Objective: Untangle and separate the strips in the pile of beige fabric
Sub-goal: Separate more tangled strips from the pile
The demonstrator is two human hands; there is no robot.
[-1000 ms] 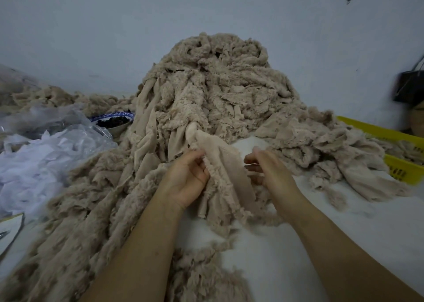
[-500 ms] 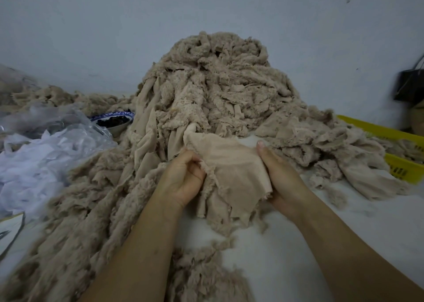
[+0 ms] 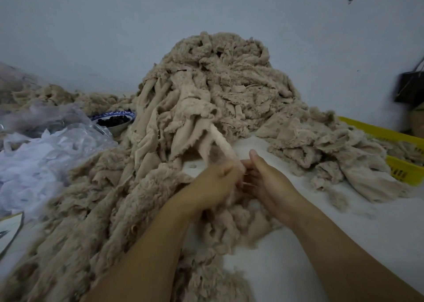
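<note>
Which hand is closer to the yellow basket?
Right. The right hand sits left of the yellow basket; the left hand, gripping a fabric strip, is farther left.

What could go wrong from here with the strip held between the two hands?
1. The strip, held by the left hand and right hand, runs up into the tall pile; a hard pull could drag tangled neighbours along or slump the heap forward.
2. The bowl of dark pieces sits against the pile's left edge; shifting fabric might tip it.
3. The strip's edges look frayed, so tugging may tear it.
</note>
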